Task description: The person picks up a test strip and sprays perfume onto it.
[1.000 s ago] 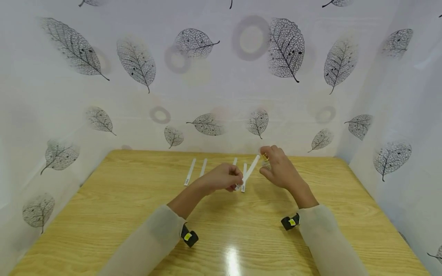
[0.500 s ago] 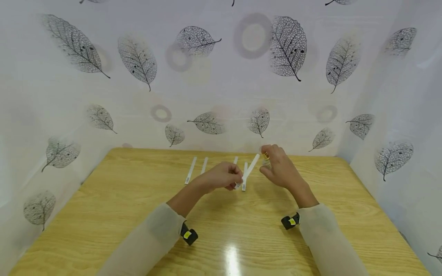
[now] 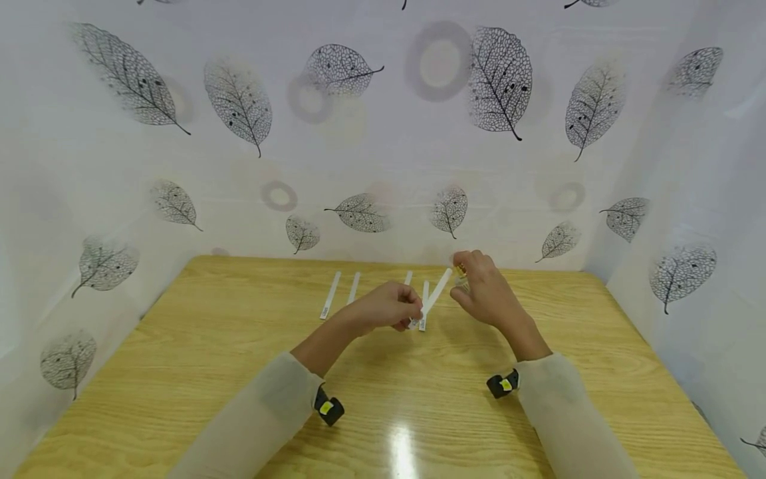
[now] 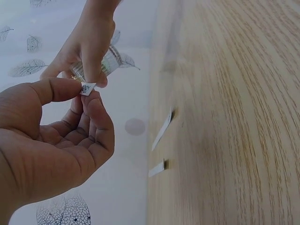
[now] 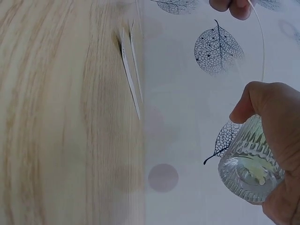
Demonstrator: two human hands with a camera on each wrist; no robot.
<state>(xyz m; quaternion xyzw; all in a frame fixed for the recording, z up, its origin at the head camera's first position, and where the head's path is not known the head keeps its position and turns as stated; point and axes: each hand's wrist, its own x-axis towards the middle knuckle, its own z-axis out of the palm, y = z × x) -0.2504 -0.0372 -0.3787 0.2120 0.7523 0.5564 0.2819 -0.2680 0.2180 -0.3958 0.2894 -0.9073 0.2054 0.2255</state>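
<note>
My left hand point(image 3: 389, 309) pinches the printed end of a white paper perfume test strip point(image 3: 439, 289) between thumb and fingertips. The strip slants up and right, its far end close to the bottle's top. My right hand point(image 3: 487, 289) grips a small ribbed glass perfume bottle point(image 5: 248, 173) with a gold-coloured neck, index finger over its top. Clear liquid shows through the glass in the right wrist view. In the left wrist view, the strip's printed end point(image 4: 87, 89) sticks out from the pinch; the bottle point(image 4: 111, 62) is partly hidden by the right hand.
Several more white strips lie in a row along the table's back: one strip point(image 3: 330, 296) far left, another strip point(image 3: 354, 287) beside it, and one strip point(image 3: 423, 324) right under the held one. Behind the wooden table point(image 3: 239, 372) hangs a leaf-printed curtain point(image 3: 383, 146).
Both hands stay almost still with the same grips. The held strip's free end has shifted very slightly right, towards the bottle.
</note>
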